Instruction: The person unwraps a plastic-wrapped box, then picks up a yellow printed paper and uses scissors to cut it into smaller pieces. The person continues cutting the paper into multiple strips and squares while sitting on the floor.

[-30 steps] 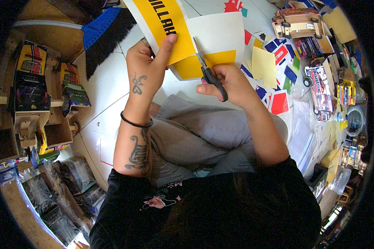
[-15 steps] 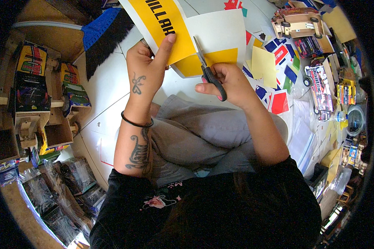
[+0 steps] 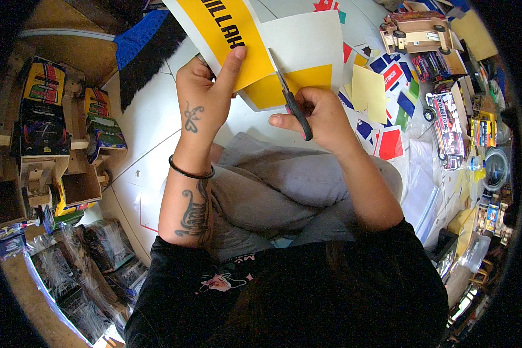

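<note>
In the head view, our right hand grips black-handled scissors, which look more closed than a second ago: likely a cut being completed. Our left hand pinches the yellow-and-white printed sheet above the tiled floor.

One bare left hand, one bare right hand, one thin black bracelet, one pair of black-handled metal scissors and two flat yellow-and-white sheet portions, whether joined being unclear, can be counted. There is one blue-headed broom with black bristles, one upturned wooden toy truck, one white printed toy truck and one pale-yellow paper rectangle. Red, blue and green flat scraps number more than five, overlapping too much for an exact count.
</note>
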